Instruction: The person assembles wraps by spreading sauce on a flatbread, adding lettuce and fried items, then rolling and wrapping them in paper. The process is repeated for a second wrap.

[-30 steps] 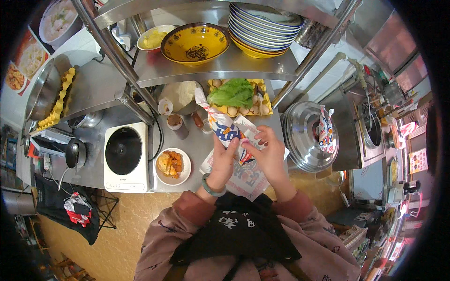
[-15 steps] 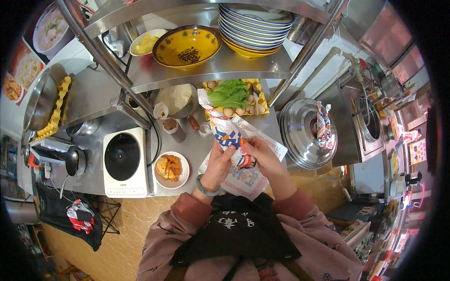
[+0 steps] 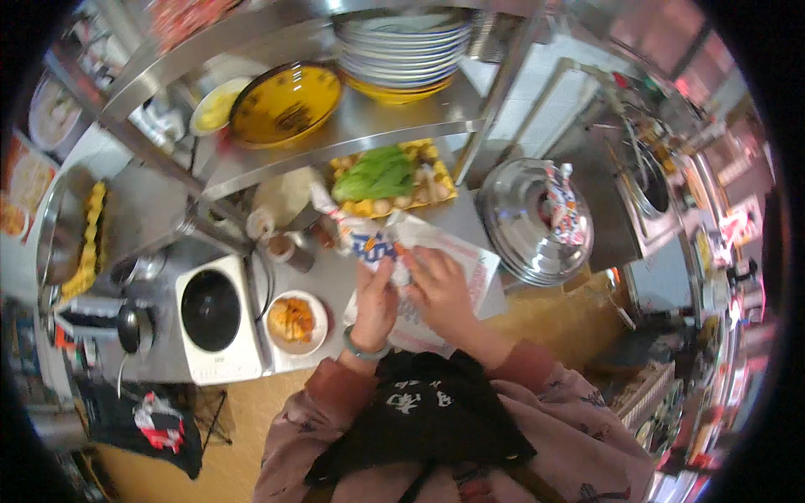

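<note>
A long roll wrapped in printed white, blue and red paper (image 3: 369, 241) is in my hands, with its twisted end pointing away to the upper left. My left hand (image 3: 376, 303) is closed round the lower part of it, thumb on top. On its near right side my right hand (image 3: 442, 289) presses the paper, fingers bent and a little blurred; the wrap's near end is hidden by the hands. Beneath them, loose printed paper sheets (image 3: 461, 258) lie on the steel counter. Green lettuce (image 3: 377, 172) rests on eggs in a yellow egg tray (image 3: 446, 191) just beyond.
To the left are a white bowl of orange food (image 3: 320, 334) and an induction cooker (image 3: 210, 370). Sauce jars (image 3: 289, 251) stand beyond the bowl. Above runs a steel shelf (image 3: 369, 138) with bowls. At right, another wrapped roll (image 3: 563, 205) lies on a round metal lid (image 3: 516, 222).
The whole view has shifted and tilted. Both hands still hold the wrapped roll; the right hand's fingers have moved up over its near side, covering the red part of the wrap.
</note>
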Motion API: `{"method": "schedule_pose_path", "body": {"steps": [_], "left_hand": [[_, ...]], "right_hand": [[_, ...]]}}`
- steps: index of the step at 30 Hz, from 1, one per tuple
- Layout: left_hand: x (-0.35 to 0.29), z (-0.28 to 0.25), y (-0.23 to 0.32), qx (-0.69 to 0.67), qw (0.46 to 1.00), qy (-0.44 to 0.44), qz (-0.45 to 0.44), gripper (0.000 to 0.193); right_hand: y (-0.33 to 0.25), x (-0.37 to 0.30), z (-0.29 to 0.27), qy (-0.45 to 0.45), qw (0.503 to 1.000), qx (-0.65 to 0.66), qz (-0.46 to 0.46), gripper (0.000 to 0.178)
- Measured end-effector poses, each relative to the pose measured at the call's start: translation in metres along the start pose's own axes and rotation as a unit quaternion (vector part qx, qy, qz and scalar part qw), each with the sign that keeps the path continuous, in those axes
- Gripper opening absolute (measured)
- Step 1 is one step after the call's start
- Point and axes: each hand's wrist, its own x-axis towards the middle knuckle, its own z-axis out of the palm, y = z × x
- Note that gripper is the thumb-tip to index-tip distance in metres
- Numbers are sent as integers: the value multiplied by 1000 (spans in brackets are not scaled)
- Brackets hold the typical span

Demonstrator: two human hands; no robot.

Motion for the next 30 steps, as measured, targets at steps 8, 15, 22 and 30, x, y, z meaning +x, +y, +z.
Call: {"method": "schedule_pose_path", "body": {"steps": [8,15,22,30], "left_hand": [[-6,22,-27,21,990,-105,-95,48],[-3,21,-55,171,972,-92,-133,60],[22,-30,-43,282,950,108,-76,40],[11,-38,-40,369,917,133,-77,47]], "right_hand": [[34,-18,-9,-65,913,272,296,58],[127,-83,-28,28,647,580,494,31],[274,-104,-61,191,838,108,500,42],[389,-51,-11,159,842,-236,458,50]]}}
